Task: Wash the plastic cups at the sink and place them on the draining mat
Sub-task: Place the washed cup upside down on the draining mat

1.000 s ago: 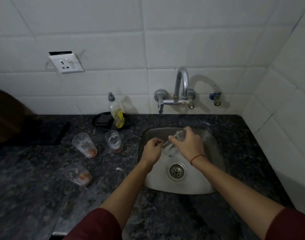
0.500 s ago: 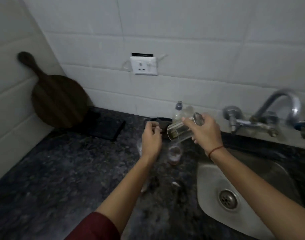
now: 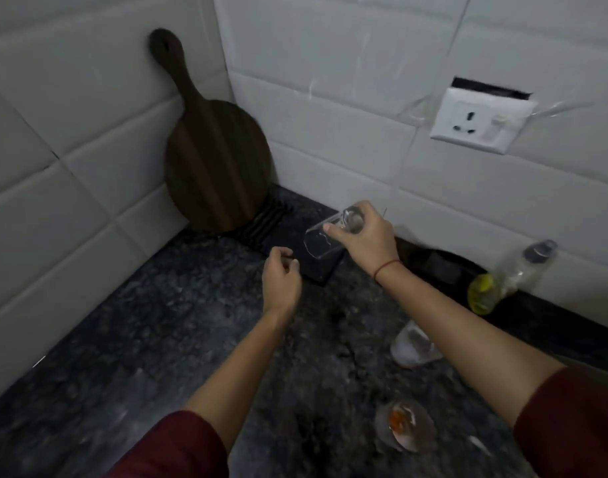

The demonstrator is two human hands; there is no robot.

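The right hand (image 3: 368, 238) grips a clear cup (image 3: 325, 236) by its base, tipped on its side with the mouth facing left, in the air above the dark mat (image 3: 288, 236) at the counter (image 3: 157, 322) corner. The left hand (image 3: 281, 281) hovers just left of it, fingers loosely curled, holding nothing. A round board (image 3: 216, 167) leans on the wall behind the mat. 2 dirty cups (image 3: 414, 346) (image 3: 404, 429) sit near the right forearm, a soap bottle (image 3: 502, 281) beyond

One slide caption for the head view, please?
Right hand carries a clear cup over the dark draining mat.
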